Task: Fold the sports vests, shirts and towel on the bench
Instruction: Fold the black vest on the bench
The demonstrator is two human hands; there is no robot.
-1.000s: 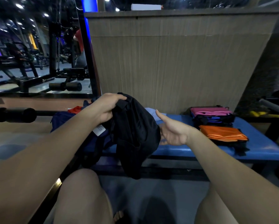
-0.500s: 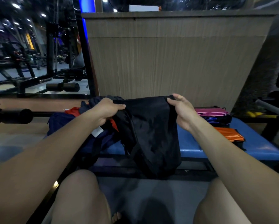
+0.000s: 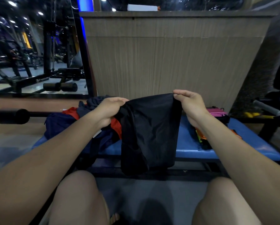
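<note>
Bare knees at the bottom, then both forearms reaching out over the blue padded desk (image 3: 189, 143). Left hand (image 3: 109, 109) has its grip clenched on one top corner of a thin black garment (image 3: 150, 132), and right hand (image 3: 191, 104) pinches the other corner, so the cloth hangs between them, its lower end drooping past the desk's front edge. Beside the left grip, a heap of unfolded navy and red clothes (image 3: 74, 120). Past the right grip, what looks like a stack of folded orange and pink pieces (image 3: 216, 112), half hidden by the wrist. Beyond both, a wood-grain panel wall (image 3: 168, 62).
</note>
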